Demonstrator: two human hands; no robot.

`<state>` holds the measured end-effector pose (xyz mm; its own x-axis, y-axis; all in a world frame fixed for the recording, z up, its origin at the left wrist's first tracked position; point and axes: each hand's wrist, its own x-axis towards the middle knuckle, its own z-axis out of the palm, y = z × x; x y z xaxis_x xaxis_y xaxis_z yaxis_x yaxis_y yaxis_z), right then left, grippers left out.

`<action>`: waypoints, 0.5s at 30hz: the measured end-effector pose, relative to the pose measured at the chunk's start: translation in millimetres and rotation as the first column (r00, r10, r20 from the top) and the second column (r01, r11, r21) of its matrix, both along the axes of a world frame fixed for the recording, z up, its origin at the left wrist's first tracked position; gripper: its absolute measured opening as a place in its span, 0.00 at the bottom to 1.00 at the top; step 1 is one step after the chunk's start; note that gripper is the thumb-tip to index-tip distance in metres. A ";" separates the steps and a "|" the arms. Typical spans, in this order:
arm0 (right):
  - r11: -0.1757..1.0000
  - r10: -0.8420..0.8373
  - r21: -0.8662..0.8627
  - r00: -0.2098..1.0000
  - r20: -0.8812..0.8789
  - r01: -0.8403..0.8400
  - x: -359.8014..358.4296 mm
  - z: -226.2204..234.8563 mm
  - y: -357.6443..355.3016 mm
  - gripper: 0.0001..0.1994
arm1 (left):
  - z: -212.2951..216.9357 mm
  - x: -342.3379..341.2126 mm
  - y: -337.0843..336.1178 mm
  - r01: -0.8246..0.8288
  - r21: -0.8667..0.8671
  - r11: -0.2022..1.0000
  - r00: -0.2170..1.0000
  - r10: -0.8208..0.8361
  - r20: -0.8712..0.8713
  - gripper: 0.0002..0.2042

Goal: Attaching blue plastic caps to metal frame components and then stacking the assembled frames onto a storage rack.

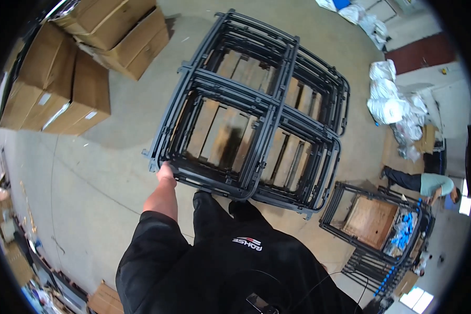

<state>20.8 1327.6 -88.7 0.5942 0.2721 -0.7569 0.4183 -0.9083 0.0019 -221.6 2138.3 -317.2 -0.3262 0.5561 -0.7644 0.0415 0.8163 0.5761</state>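
A stack of black metal frames (226, 86) lies in front of me, each with rounded corners and crossing bars. My left hand (166, 171) is at the near left corner of the stack and appears closed around the top frame's edge; the fingers are partly hidden. Wooden pallet slats (204, 128) show through the openings below the frames. My right hand is out of sight, beyond my black shirt.
Large cardboard boxes (91, 86) stand at the far left. To the right, another person (435, 183) bends beside more black frames (345, 238) and a wooden board (370, 222). White bags (386, 97) are piled at the far right.
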 end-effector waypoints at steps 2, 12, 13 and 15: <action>0.973 -0.216 -0.081 0.976 0.020 0.217 -54.2 3.8 -111.3 0.15 | -27.8 34.0 -17.4 -0.025 -0.188 0.982 0.984 0.057 0.168 0.16; 0.204 -0.748 0.357 0.380 -0.544 0.912 -19.6 -46.5 352.0 0.23 | 173.2 30.2 -68.1 0.462 -0.149 0.874 0.791 -0.330 0.516 0.17; -0.035 -0.746 0.408 0.248 -0.618 0.913 -19.6 -66.8 371.8 0.23 | 220.9 49.6 -69.7 0.500 -0.213 0.839 0.750 -0.297 0.591 0.15; -0.523 -0.533 0.259 -0.074 -0.843 0.812 -6.7 -73.4 401.5 0.24 | 249.0 57.5 -65.1 0.539 -0.140 0.830 0.684 -0.335 0.647 0.14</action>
<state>14.1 1729.1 -162.1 0.6153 0.0443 -0.7871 -0.7694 0.2512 -0.5873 -164.1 2073.2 -68.2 0.4517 0.2308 -0.8618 0.1861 0.9203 0.3441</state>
